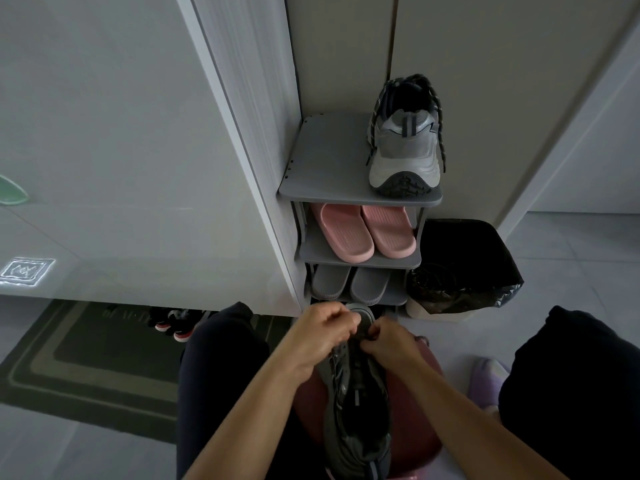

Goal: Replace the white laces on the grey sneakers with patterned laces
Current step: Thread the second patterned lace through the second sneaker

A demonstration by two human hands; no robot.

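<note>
Grey sneaker (356, 410) lies between the knees, both hands at its front.
Left hand (320, 336) and right hand (389, 342) fingers pinch it; second sneaker (405, 147) tops the shoe rack (325, 154) on tiled floor (571, 244), doormat (86, 358) leftward.

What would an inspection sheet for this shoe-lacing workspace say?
Surface: lap sneaker lies over a reddish round stool.
Job's things: second grey sneaker with patterned laces atop the shoe rack.
Clutter: pink slippers, grey slippers on lower shelves; black bag beside rack.
Hands: left hand and right hand pinch at lap sneaker's lacing; lace too dark to see.
Cables: nothing seen.
Surroundings: doormat left, grey floor tiles, pale cabinet.
</note>
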